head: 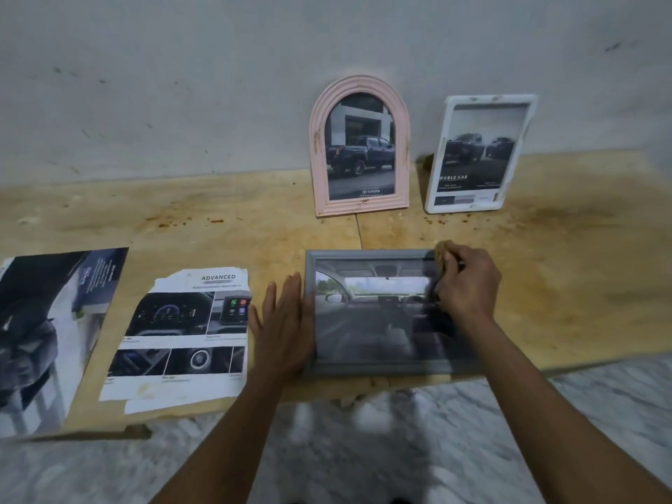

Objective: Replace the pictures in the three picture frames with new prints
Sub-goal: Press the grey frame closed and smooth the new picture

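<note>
A grey rectangular frame (367,365) lies flat on the wooden board, face up, with a car-interior print in it. My left hand (283,321) lies flat with straight fingers against the frame's left edge. My right hand (465,281) is curled over the frame's upper right corner, gripping a small yellowish cloth or sponge (442,252). A pink arched frame (358,147) and a white rectangular frame (476,154) stand against the wall behind, each showing a dark pickup truck picture.
Torn brochure pages (182,336) with dashboard photos lie left of my left hand. A larger dark print (47,332) lies at the far left. The stained wooden board (563,267) stretches right. Its front edge drops to marbled floor (363,449).
</note>
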### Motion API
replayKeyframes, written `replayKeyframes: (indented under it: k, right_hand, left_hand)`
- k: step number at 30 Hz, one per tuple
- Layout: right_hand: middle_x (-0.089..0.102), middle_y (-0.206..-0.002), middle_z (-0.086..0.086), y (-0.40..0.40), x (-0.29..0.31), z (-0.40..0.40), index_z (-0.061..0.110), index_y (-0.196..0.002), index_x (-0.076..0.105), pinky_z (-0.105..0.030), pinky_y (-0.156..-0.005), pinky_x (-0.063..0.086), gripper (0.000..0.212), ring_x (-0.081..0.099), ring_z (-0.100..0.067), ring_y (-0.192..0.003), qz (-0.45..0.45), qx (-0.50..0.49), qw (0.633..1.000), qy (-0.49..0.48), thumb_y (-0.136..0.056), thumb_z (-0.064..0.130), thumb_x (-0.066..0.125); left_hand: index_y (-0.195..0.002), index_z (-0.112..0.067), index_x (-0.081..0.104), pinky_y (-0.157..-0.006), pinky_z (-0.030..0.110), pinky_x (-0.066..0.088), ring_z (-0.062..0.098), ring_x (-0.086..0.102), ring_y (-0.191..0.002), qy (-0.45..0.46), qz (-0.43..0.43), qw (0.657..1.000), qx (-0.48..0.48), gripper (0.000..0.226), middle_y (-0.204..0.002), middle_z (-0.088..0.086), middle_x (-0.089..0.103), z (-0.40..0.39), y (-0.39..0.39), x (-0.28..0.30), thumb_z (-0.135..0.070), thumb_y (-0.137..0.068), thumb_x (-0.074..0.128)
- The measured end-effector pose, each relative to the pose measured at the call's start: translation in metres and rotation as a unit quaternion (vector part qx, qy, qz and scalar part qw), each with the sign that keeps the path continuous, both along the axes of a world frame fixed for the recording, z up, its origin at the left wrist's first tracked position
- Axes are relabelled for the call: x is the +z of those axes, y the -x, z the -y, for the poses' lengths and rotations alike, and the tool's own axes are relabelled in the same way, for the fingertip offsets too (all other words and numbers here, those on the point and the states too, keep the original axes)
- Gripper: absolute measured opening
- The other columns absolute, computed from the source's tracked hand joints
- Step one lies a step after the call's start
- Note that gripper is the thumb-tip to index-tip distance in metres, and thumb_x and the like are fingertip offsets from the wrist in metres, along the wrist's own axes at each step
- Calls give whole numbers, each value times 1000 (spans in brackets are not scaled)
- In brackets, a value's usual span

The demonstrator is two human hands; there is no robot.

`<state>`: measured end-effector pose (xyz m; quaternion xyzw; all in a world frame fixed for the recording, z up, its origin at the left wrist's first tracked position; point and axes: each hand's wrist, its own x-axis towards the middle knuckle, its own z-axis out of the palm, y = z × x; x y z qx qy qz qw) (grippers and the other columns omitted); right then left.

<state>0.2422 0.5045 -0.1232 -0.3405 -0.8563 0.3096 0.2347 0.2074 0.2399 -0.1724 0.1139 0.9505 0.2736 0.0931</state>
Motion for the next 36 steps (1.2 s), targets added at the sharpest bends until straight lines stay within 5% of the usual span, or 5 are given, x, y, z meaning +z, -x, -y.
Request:
replayKeyframes:
  k: [3, 9, 18, 25, 36]
  right_hand:
    - [64, -89, -20, -7, -20, -26, 9, -87, 70, -28, -63, 35, 20, 58, -34, -79, 95, 43, 992, -76, -90, 6, 51]
    - [58, -76, -24, -5, -43, -1, -3, -73, 60, -41, -72, 33, 4, 55, -40, -78, 122, 129, 960, -215, -71, -4, 57]
    - [53, -117, -13, 19, -38, 75, 9, -105, 59, -26, -81, 27, 16, 44, -28, -109, 69, 119, 989, -45, -97, 14, 46]
    - [53, -122, -6, 11, -44, 132, 11, -108, 63, -34, -82, 49, 24, 44, -25, -106, 54, 303, 951, -27, -87, 2, 56]
    - [56, -90, -19, -48, -36, -14, 3, -81, 64, -30, -67, 30, 22, 51, -39, -84, 126, 155, 971, -131, -69, -4, 48]
  left_hand:
    - [-154, -26, 26, -121, 57, 1, 21, 7, -153, 15, -13, 999, 27, 63, -164, -4, 23, -5, -9, -3, -52, -98, 12]
    - [-154, -28, 27, -121, 56, 3, 19, 8, -153, 51, -39, 995, 80, 63, -163, -7, 24, -19, -23, -3, -50, -97, 11]
    - [-155, -32, 25, -122, 51, -1, 14, 4, -153, 76, -40, 991, 103, 64, -163, -13, 21, -24, -22, -8, -51, -97, 7]
    - [-154, -32, 28, -122, 54, 1, 16, 4, -153, 79, -44, 989, 118, 57, -162, -14, 23, -25, -29, -10, -46, -102, 10]
    - [-154, -31, 29, -122, 55, 0, 17, 5, -153, 73, -27, 988, 135, 51, -162, -13, 24, -28, -29, -7, -41, -105, 18]
